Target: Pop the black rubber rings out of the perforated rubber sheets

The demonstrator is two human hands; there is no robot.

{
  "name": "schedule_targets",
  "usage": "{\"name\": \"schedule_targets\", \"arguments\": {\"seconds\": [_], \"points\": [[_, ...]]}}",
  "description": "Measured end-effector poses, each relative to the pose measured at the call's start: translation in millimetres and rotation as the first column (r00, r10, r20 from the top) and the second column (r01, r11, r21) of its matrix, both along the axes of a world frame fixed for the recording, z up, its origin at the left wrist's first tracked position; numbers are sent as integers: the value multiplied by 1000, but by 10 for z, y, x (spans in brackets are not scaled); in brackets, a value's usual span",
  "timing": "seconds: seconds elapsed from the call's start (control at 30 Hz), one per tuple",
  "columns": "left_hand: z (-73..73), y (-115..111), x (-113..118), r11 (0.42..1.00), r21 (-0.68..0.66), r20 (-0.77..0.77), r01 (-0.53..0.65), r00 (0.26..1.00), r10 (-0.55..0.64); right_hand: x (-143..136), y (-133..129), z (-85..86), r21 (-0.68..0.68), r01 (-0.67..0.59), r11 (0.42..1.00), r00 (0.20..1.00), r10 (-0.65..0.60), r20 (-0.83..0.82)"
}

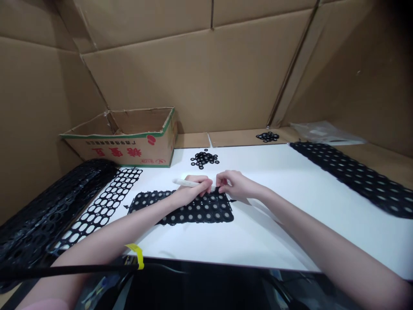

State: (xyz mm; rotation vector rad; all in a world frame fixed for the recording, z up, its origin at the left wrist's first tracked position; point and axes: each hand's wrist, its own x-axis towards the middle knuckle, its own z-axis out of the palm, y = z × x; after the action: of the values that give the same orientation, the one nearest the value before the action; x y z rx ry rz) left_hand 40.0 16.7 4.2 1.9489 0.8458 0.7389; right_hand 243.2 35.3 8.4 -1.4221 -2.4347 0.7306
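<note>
My left hand is closed around a white pen-shaped tool, whose tip points right. Under that hand lies a black perforated sheet with rows of round holes, flat on the white table. At the sheet's far right corner my right hand is curled, with thumb and fingers pinched together at the edge. Whatever sits between those fingertips is too small to make out. The two hands nearly meet over the corner. Beyond them lies a pile of small black rings.
A cardboard box stands at the back left. Black grid strips and plastic-wrapped black material lie left. Another perforated black sheet lies right, near more black rings and a clear bag. Cardboard walls surround the table.
</note>
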Motion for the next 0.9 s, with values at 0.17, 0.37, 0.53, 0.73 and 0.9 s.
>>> {"name": "schedule_targets", "arguments": {"seconds": [0.17, 0.37, 0.53, 0.73, 0.9], "points": [[-27, -17, 24, 1000, 30, -27, -5, 1000, 5, -14, -7, 13, -10, 9, 1000, 1000, -9, -3], [-59, -81, 92, 991, 118, -87, -54, 994, 65, -23, 3, 0, 4, 6, 1000, 1000, -6, -11], [-44, -109, 100, 995, 85, -53, -54, 997, 59, -16, 12, -28, 1, 2, 1000, 999, -2, -36], [-74, -72, 93, 999, 43, 7, -34, 999, 34, -6, 22, -43, 2, 19, 1000, 999, -19, -43], [-73, -51, 90, 999, -25, -15, -33, 999, 33, -6, 17, -36, -3, 16, 1000, 998, -16, -60]]}}
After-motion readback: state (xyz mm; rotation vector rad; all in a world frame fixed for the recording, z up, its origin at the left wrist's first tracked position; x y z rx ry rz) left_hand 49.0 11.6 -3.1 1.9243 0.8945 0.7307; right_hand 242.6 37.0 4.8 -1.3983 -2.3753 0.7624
